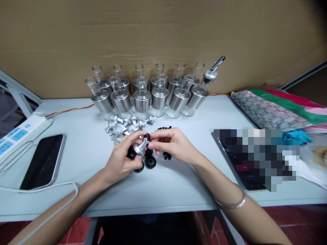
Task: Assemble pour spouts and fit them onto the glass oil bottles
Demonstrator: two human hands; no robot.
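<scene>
My left hand (pixel 119 158) holds a silver pourer spout (pixel 139 149) by its round base, the narrow end tilted up and to the right. At that narrow end, the fingertips of my right hand (pixel 172 141) pinch a small black piece (pixel 149 136), partly hidden by the fingers. Black ribbed stoppers (pixel 150 162) lie on the table just below my hands. A heap of silver spouts (pixel 125 126) lies behind my left hand. Small black parts (pixel 167 156) lie around my right hand, some of them behind it.
Glass bottles with steel sleeves (pixel 142 102) stand in two rows at the back; the rightmost carries a fitted pourer (pixel 211 75). A phone (pixel 44 160), a power strip (pixel 21 134) and a white cable (pixel 51 185) are left. A tablet-like device (pixel 237 170) and patterned fabric (pixel 258 110) lie right.
</scene>
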